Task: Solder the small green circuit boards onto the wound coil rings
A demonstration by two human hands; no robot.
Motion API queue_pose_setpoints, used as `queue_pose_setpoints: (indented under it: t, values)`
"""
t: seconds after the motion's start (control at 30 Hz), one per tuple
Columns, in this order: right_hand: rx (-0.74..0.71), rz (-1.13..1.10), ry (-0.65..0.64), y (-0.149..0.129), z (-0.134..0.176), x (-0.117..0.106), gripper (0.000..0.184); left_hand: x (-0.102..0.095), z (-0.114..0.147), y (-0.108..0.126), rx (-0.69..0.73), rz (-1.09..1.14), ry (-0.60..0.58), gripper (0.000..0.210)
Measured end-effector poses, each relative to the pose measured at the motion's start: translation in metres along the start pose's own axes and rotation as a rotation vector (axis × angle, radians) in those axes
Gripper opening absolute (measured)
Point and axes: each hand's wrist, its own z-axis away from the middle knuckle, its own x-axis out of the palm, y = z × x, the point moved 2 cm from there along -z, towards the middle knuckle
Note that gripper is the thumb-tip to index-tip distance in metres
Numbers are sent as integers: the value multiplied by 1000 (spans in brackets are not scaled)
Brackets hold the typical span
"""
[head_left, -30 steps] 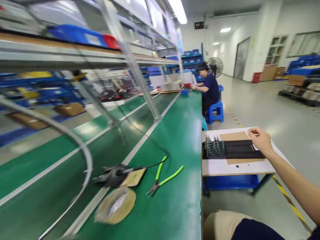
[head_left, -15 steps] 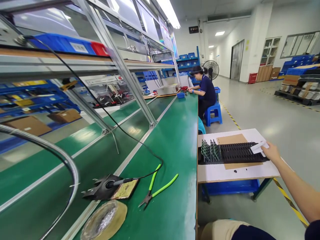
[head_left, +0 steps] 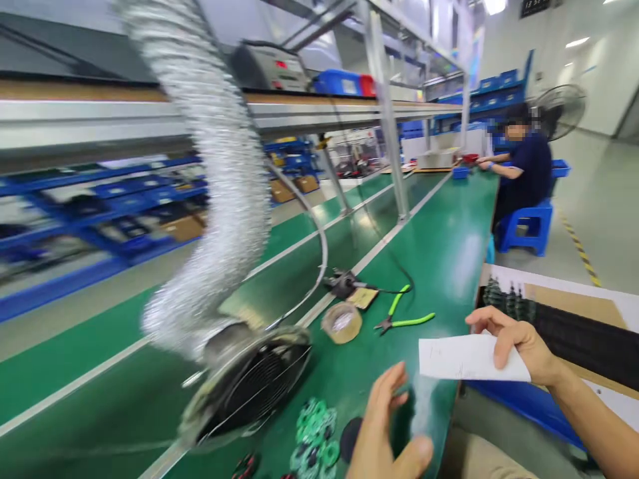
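Hands (head_left: 522, 349), white strip (head_left: 459, 358), pliers (head_left: 392, 323), tape (head_left: 353, 332), duct (head_left: 227, 173)

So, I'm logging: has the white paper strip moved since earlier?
Yes, left: the paper strip went from the black rack to over the green workbench edge.

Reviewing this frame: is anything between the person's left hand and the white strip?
Nothing visible stands between the left hand and the white strip held in the right hand. The gap shows just the green bench below; the pliers lie farther along it, outside that gap.
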Motion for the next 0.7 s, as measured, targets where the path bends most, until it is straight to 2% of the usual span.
queue_pose_setpoints:
  t: [0.1, 0.23, 0.3, 0.4, 0.47, 0.7]
  values:
    - [1, -141, -125, 9, -12, 30, 30, 2, 1, 3, 51, 170, 35, 58]
    - [7, -200, -149, 14, -17, 38, 21, 5, -4, -5, 82, 203, 120, 40]
    - [12, -203, -133, 14, -18, 40, 19, 7, -3, -11, 1, 238, 136, 39]
    - [12, -200, -102, 15, -20, 45, 21, 11, 0, -16, -176, 354, 156, 46]
    - [5, -189, -94, 17, -22, 47, 24, 15, 0, -16, -242, 392, 168, 52]
    - [-69, -74, -168, 23, -22, 50, 23, 10, -5, -12, -257, 251, 334, 43]
